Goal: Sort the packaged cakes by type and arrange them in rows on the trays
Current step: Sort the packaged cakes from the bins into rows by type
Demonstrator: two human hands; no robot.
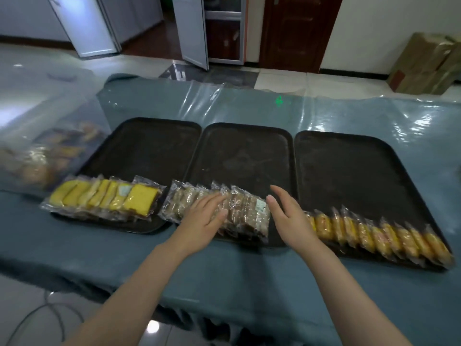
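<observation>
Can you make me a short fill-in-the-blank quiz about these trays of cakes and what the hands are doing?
1. The number of black trays side by side on the table is ____.
2. The yellow cake slices lie in a row on the ____ tray.
3. The left hand rests on the row of brown cakes on the ____ tray.
4. The right hand has its fingers ____, holding nothing.

Missing words: three; left; middle; straight

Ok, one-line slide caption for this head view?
Open left hand rests on brown cake row, middle tray; open right hand alongside.
</observation>
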